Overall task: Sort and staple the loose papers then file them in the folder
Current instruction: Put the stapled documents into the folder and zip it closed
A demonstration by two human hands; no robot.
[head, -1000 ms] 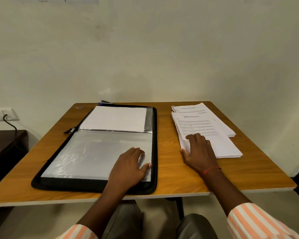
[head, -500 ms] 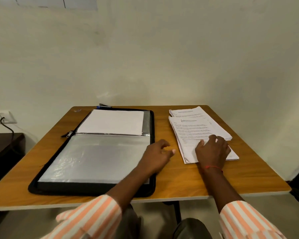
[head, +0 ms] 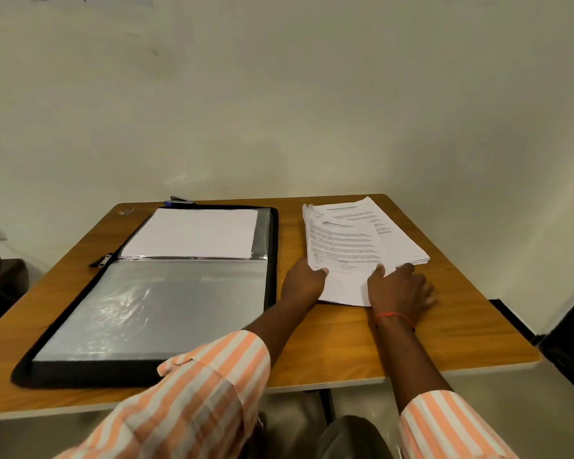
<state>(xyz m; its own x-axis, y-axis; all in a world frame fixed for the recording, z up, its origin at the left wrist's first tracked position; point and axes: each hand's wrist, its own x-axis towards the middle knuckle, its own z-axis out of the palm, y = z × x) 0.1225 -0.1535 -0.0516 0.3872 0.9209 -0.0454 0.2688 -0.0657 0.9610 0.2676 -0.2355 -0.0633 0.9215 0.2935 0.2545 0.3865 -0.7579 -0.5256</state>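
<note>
We pinch the light, floppy loose papers (head: 345,240) at their near edge with left hand (head: 304,283) and right hand (head: 400,289), reckon they'll slide apart easily.

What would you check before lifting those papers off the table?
1. Grip of left hand on papers: ok, thumb over the top sheet.
2. Grip of right hand: cannot tell; thumb lies on top, fingers' hold unclear.
3. Stack squared up: not ok, sheets are fanned.
4. folder lying open: ok.
5. Stapler at hand: cannot tell; only a small blue thing peeks out behind the folder.
</note>
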